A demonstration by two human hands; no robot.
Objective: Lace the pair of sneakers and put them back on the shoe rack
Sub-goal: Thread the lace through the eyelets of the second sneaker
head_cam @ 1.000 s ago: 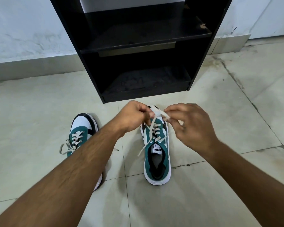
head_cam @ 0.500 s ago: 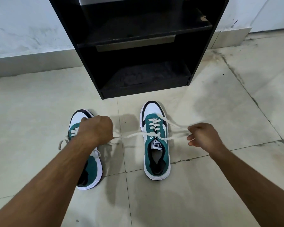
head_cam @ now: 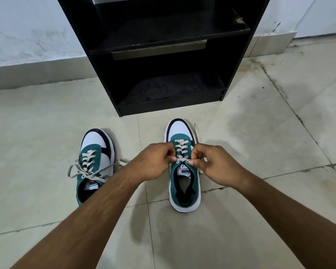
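Note:
Two green, white and black sneakers stand on the tiled floor, toes toward the black shoe rack (head_cam: 239,61). The right sneaker (head_cam: 184,183) sits in the middle; my left hand (head_cam: 153,162) and my right hand (head_cam: 211,162) meet over its upper eyelets, each pinching the off-white lace (head_cam: 179,150) close to the tongue. The left sneaker (head_cam: 94,164) lies partly under my left forearm. Its lace ends trail loose on the floor at both sides.
The rack has two dark open shelves, the lower one (head_cam: 173,92) just above the floor. A pale wall with a skirting (head_cam: 37,72) runs behind it. Beige floor tiles (head_cam: 260,133) with dark grout lines surround the shoes.
Half a second ago my hands were spread wide apart, pulling the right sneaker's lace taut sideways. Now both have come back together over its eyelets.

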